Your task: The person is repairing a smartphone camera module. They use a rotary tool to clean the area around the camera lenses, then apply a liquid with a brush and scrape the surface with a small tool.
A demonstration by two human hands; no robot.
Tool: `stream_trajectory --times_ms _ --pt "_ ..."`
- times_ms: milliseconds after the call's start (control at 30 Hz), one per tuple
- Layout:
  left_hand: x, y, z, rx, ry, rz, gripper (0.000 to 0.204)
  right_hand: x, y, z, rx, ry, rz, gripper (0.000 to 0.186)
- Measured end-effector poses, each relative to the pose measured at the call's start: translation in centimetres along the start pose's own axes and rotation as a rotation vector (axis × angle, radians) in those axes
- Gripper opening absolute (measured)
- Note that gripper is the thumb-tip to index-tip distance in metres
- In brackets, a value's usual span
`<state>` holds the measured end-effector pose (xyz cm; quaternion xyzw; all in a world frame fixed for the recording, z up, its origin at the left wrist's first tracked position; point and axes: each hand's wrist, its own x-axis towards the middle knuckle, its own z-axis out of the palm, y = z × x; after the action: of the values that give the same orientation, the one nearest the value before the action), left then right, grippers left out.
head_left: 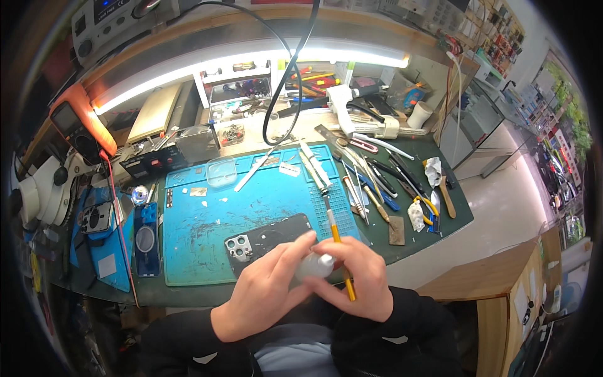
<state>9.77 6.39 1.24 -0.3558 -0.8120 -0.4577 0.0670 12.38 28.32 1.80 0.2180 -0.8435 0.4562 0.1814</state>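
Observation:
Close to my body, above the mat's front edge, my left hand (267, 286) is closed round a small translucent squeeze bottle (314, 267) with a whitish tip. My right hand (359, 276) grips a thin brush (339, 242) with an orange-yellow handle, its dark end pointing away from me. Fingers of the right hand also meet the bottle near its tip; how firmly they press cannot be seen. Just beyond my left hand, a dark phone (267, 237) with several camera lenses lies on the blue work mat (201, 251), partly covered by my fingers.
Pliers, tweezers and other hand tools crowd the right side, with a wooden-handled brush (447, 198) at the edge. A clear plastic box (221, 171) sits on the mat. Leftward are another phone (147, 242) and an orange multimeter (81, 125). A black cable (269, 113) hangs over the back.

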Motion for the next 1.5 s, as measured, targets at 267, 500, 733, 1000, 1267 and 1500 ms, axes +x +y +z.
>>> stream_trajectory --times_ms 267,500,733,1000,1267,1500 --pt "-3.8 -4.5 -4.6 0.326 0.19 -0.162 0.096 15.3 12.2 -3.0 -0.327 0.265 -0.072 0.041" --pt "-6.2 -6.0 -5.9 0.368 0.053 -0.223 0.105 24.4 19.2 1.4 -0.622 0.111 -0.105 0.044" --pt "-5.1 -5.9 -6.7 0.365 -0.031 -0.219 0.103 24.1 20.2 2.6 -0.666 0.03 0.033 0.058" --pt "-4.2 -6.6 -8.6 0.426 -0.143 -0.136 0.097 19.9 18.2 -3.3 -0.283 0.203 0.098 0.044" --pt "-2.8 -6.8 -9.4 0.127 -0.249 -0.176 0.094 7.7 7.5 -6.2 -0.069 -0.2 0.001 0.034" --pt "-3.2 -7.3 -8.8 0.046 -0.193 -0.123 0.094 7.1 4.4 1.8 0.049 -0.495 -0.034 0.019"
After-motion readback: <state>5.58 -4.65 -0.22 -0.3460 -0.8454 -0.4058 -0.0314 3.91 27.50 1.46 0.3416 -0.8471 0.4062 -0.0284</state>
